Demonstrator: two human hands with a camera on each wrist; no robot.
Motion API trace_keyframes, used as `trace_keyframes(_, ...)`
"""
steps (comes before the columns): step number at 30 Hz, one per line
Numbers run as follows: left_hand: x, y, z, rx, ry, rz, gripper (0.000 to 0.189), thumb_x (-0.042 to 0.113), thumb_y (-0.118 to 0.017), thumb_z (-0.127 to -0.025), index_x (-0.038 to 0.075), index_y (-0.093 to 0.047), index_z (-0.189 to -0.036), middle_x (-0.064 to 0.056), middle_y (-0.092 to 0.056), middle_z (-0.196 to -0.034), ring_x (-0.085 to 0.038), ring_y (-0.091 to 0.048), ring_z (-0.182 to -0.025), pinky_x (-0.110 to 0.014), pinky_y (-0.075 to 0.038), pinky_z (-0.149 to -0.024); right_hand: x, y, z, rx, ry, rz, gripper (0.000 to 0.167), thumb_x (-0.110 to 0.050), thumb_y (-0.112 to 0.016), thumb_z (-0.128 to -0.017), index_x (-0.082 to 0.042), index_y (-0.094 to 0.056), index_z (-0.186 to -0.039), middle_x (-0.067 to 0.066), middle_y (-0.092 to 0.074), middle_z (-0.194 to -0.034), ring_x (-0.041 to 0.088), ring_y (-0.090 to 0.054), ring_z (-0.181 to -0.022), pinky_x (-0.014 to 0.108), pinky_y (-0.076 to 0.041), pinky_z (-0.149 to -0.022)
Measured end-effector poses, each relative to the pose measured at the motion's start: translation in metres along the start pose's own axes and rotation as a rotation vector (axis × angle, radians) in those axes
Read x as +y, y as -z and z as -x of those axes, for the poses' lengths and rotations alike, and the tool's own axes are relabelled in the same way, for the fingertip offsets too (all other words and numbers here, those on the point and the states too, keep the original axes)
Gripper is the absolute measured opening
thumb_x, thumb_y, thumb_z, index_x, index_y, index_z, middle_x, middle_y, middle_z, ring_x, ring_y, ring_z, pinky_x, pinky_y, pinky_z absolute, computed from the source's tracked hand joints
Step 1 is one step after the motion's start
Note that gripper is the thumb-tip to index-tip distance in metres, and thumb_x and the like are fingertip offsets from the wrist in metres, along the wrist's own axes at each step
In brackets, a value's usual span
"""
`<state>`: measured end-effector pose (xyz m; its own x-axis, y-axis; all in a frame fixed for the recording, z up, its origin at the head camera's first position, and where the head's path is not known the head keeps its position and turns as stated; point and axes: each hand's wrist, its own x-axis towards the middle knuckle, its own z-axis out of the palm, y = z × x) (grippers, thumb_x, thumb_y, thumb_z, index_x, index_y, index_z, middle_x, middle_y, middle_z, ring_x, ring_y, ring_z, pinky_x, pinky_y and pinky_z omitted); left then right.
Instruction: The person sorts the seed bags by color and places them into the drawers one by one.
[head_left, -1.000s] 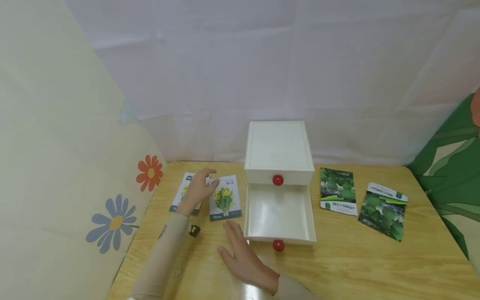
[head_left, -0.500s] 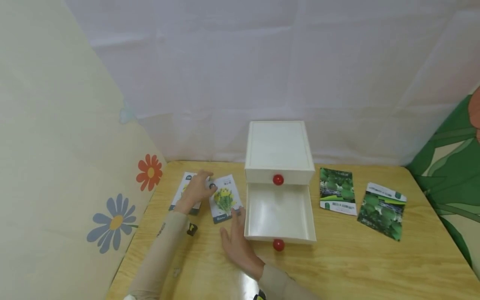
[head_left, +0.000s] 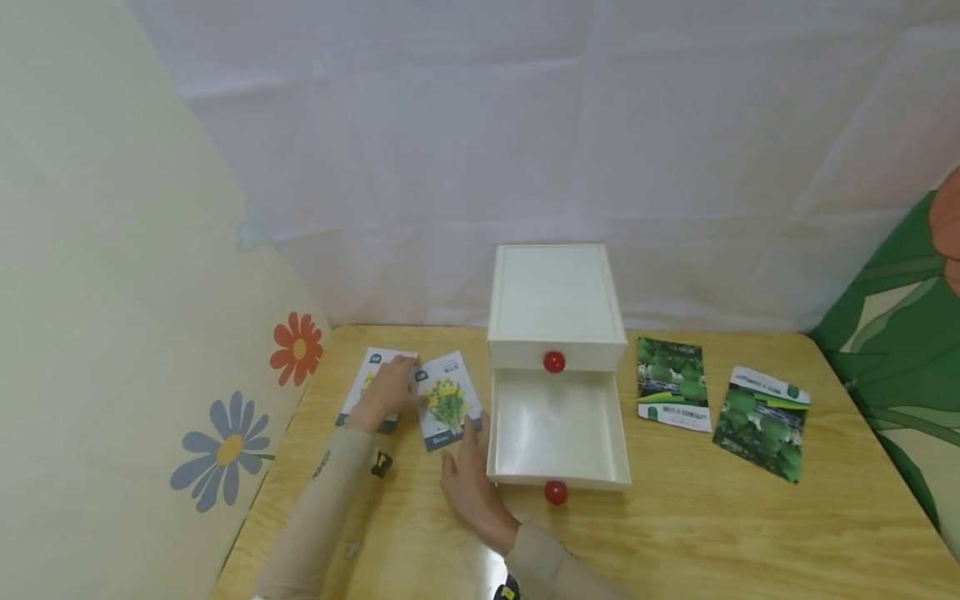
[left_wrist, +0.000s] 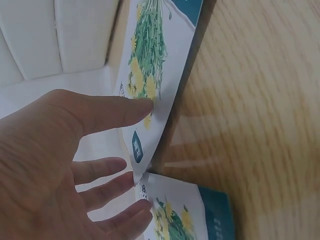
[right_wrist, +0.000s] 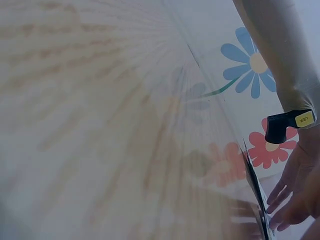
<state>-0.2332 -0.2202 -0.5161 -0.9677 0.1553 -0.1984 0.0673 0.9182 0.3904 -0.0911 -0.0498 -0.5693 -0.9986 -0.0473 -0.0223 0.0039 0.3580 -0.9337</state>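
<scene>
The inner yellow-flower packet (head_left: 444, 404) slants left of centre, a narrow strip of table (head_left: 675, 525) between it and the open drawer (head_left: 558, 429). Over the outer packet (head_left: 363, 380), the left hand (head_left: 385, 393) has fingers loosely spread, contact unclear. The right hand (head_left: 474, 483), relaxed and parted, reaches the inner packet's lower-right edge.

We count 2 yellow-flowered packets (head_left: 446, 400) (head_left: 360, 387), 2 green-leafed packets (head_left: 672, 383) (head_left: 763, 427), 1 box (head_left: 557, 292), 2 red knobs (head_left: 554, 362) (head_left: 556, 492), 2 hands (head_left: 386, 390) (head_left: 474, 487), 1 counter (head_left: 697, 525), 1 red daisy (head_left: 297, 349) and 1 blue daisy (head_left: 228, 451).
</scene>
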Motion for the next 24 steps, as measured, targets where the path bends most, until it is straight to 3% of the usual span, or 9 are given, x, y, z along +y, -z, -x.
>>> trace_keyframes(9,-0.005,0.000,-0.001,0.007,-0.034,-0.034,0.083,0.026,-0.088,-0.086,-0.001,-0.049,-0.154,-0.026,-0.045,-0.163,-0.050,-0.046,-0.145,-0.066,-0.039,-0.124,-0.001,-0.003,-0.008,0.041,-0.002,0.009,0.070,-0.002,-0.055,-0.105,0.010,-0.019,-0.165,0.033,0.003,-0.175,0.050,-0.012,-0.161,0.062,-0.020,-0.131)
trace_keyframes(15,-0.009,0.002,-0.003,0.007,-0.035,-0.028,0.082,0.026,-0.085,-0.086,-0.002,-0.049,-0.154,-0.027,-0.047,-0.160,-0.050,-0.048,-0.143,-0.065,-0.040,-0.123,-0.005,-0.006,-0.015,0.117,0.004,0.018,0.065,0.002,-0.056,-0.103,0.012,-0.028,-0.161,0.038,-0.015,-0.170,0.053,-0.023,-0.157,0.064,-0.024,-0.130)
trace_keyframes(19,-0.012,0.002,-0.004,0.008,-0.041,-0.026,0.082,0.025,-0.086,-0.086,-0.002,-0.049,-0.153,-0.027,-0.047,-0.160,-0.048,-0.047,-0.144,-0.065,-0.040,-0.123,-0.003,-0.009,-0.022,0.214,0.064,0.025,0.060,0.007,-0.059,-0.098,0.015,-0.038,-0.154,0.037,-0.035,-0.161,0.052,-0.039,-0.149,0.064,-0.034,-0.126)
trace_keyframes(24,-0.012,0.001,-0.004,0.001,-0.027,-0.021,0.084,0.023,-0.087,-0.086,-0.003,-0.047,-0.154,-0.028,-0.047,-0.158,-0.048,-0.048,-0.144,-0.064,-0.041,-0.123,0.000,-0.014,-0.027,0.317,0.136,-0.078,0.051,0.018,-0.054,-0.093,0.021,-0.045,-0.142,0.038,-0.050,-0.143,0.055,-0.051,-0.135,0.065,-0.042,-0.120)
